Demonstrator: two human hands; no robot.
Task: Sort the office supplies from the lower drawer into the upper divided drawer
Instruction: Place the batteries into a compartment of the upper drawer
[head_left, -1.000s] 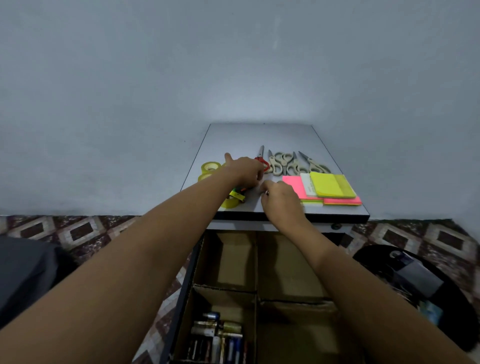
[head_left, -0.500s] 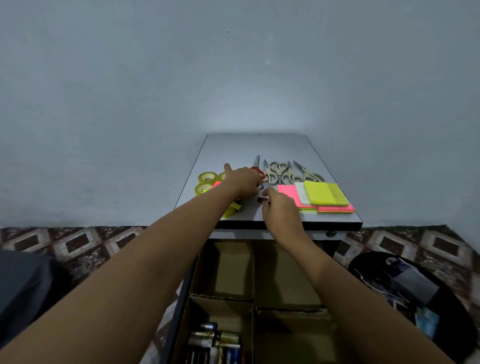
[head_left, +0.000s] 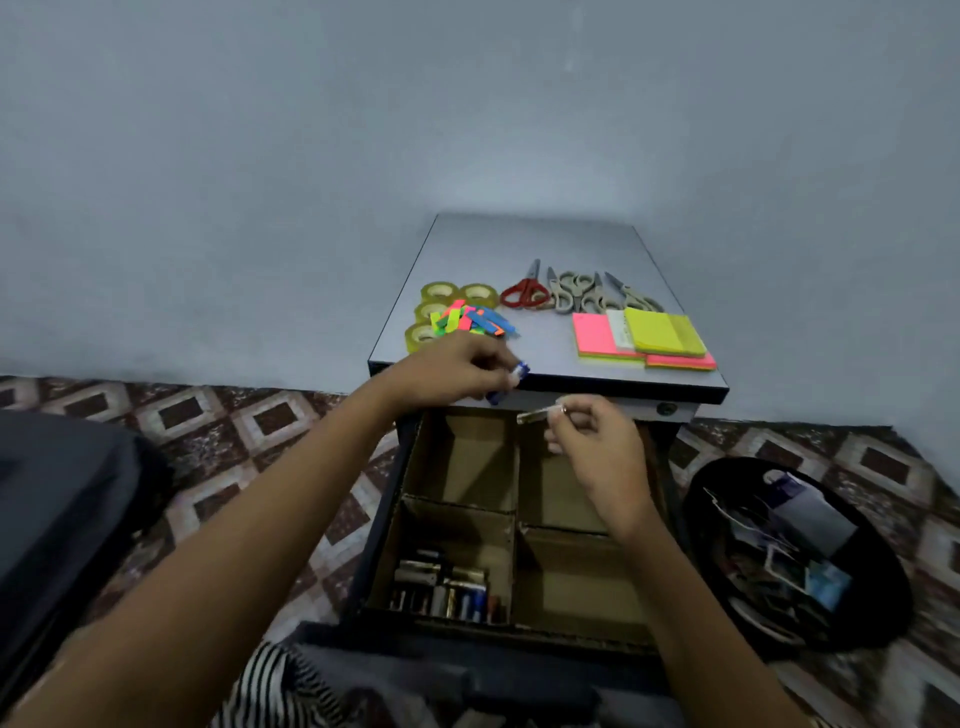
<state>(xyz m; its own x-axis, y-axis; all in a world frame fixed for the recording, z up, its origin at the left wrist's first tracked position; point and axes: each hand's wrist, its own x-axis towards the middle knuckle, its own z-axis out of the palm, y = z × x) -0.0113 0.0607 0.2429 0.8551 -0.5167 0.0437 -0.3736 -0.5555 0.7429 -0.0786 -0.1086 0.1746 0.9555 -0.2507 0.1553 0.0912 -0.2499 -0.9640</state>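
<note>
Pulling back mid-frame, left hand (head_left: 453, 375) is gripping a blue thing (head_left: 519, 372), right hand (head_left: 597, 441) pinching a pale thing (head_left: 535, 415); drawer (head_left: 571, 577) is holding batteries (head_left: 447, 597) lower left.

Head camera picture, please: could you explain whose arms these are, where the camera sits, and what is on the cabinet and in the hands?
No machine here: a person wears the camera on the head, so it looks down along their arms. The left hand pinches a small blue and white thing, the right hand a small pale thing; both are too blurred to name. On the cabinet top lie tape rolls, coloured flags, scissors and sticky notes. Below, the open drawer has cardboard dividers, with batteries in its near left compartment.
</note>
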